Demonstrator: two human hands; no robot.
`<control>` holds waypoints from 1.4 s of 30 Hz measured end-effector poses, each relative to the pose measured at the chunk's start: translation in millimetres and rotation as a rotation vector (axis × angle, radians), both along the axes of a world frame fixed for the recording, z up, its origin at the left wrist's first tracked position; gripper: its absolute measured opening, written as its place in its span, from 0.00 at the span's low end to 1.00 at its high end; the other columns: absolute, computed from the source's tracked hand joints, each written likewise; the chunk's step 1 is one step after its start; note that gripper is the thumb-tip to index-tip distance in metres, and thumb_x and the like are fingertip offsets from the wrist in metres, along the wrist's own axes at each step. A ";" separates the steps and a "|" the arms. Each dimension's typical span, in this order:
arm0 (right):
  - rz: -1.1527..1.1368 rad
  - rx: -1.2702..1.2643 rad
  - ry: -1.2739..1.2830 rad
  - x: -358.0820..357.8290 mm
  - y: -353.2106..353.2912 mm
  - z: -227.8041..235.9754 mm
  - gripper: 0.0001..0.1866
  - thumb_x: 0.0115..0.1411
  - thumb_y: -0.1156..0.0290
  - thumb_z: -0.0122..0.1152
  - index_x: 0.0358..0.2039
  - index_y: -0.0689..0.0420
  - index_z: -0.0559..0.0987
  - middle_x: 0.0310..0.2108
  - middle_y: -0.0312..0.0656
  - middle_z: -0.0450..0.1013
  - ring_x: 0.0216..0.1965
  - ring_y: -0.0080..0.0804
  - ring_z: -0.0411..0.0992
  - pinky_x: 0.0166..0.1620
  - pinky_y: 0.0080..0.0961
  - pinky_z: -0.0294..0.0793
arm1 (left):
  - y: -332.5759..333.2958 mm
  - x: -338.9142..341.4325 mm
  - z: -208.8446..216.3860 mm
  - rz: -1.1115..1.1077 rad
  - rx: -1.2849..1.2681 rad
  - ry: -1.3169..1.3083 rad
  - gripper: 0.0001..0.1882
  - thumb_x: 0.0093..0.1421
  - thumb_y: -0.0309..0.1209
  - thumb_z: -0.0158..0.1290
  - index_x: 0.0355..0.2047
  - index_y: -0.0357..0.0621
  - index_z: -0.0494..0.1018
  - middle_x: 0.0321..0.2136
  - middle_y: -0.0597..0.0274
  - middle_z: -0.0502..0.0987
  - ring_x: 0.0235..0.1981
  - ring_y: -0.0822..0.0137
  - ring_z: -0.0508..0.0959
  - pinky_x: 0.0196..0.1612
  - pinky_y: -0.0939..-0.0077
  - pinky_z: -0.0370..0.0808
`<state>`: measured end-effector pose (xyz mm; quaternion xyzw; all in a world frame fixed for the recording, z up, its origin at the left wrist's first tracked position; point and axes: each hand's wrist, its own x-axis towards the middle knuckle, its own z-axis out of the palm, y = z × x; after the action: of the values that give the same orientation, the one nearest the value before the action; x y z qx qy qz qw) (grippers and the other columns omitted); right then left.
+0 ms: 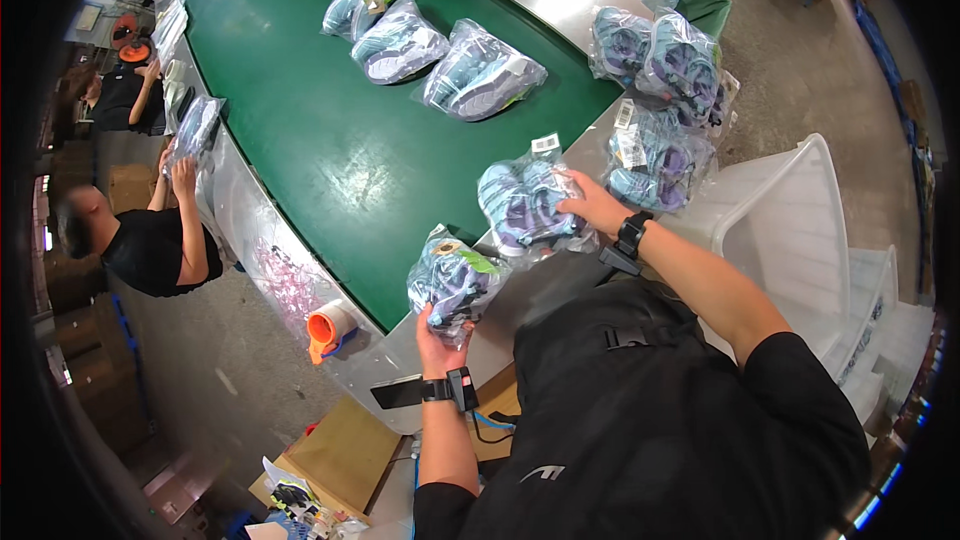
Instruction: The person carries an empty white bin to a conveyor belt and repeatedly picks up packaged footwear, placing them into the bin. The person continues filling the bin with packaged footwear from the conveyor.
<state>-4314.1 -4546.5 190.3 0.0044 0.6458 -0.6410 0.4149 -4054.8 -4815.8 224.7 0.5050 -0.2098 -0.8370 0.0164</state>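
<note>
My left hand [438, 348] is closed on the lower end of a pair of blue and purple shoes [455, 278] in a clear plastic bag, with a green patch on top. The pair is held above the metal edge at the belt's near end. Just right of it, my right hand [598, 208] grips the side of another bagged pair of shoes [520, 198], which has a white barcode tag at its top. My right fingertips lie over the plastic; those under the bag are hidden.
More bagged shoes [658, 155] are piled on the metal ledge at right. Several bagged pairs [485, 75] lie on the green conveyor belt [330, 160]. White plastic bins [780, 210] stand at right. An orange-rimmed tape roll [325, 328] sits at the left edge. Across the belt, a co-worker [155, 250] handles a bag.
</note>
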 end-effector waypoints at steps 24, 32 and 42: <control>-0.220 -0.216 0.039 36.8 91.4 60.7 0.36 0.60 0.78 0.58 0.68 0.60 0.58 0.55 0.39 0.67 0.53 0.24 0.68 0.58 0.24 0.68 | 37.4 -19.2 54.5 -0.116 -0.034 0.092 0.24 0.62 0.48 0.54 0.52 0.47 0.70 0.41 0.61 0.80 0.37 0.62 0.79 0.32 0.66 0.76; -0.596 -0.482 -0.174 75.7 169.4 87.1 0.34 0.60 0.73 0.59 0.66 0.60 0.61 0.58 0.44 0.68 0.54 0.34 0.72 0.59 0.34 0.72 | 57.0 -46.2 85.8 -0.391 -0.060 0.107 0.23 0.59 0.49 0.56 0.49 0.49 0.71 0.38 0.63 0.79 0.35 0.63 0.79 0.35 0.64 0.77; -0.973 -0.299 0.030 144.0 327.7 121.6 0.35 0.55 0.63 0.67 0.61 0.60 0.66 0.48 0.41 0.72 0.47 0.30 0.72 0.48 0.30 0.75 | 206.1 -145.1 123.1 -1.016 -0.230 0.294 0.26 0.61 0.44 0.55 0.56 0.45 0.69 0.40 0.56 0.80 0.40 0.58 0.80 0.43 0.63 0.78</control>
<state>-4170.1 -4218.8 311.8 0.2361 0.4759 -0.8454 0.0554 -4199.9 -4609.7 347.8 0.2123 -0.5132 -0.7732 -0.3061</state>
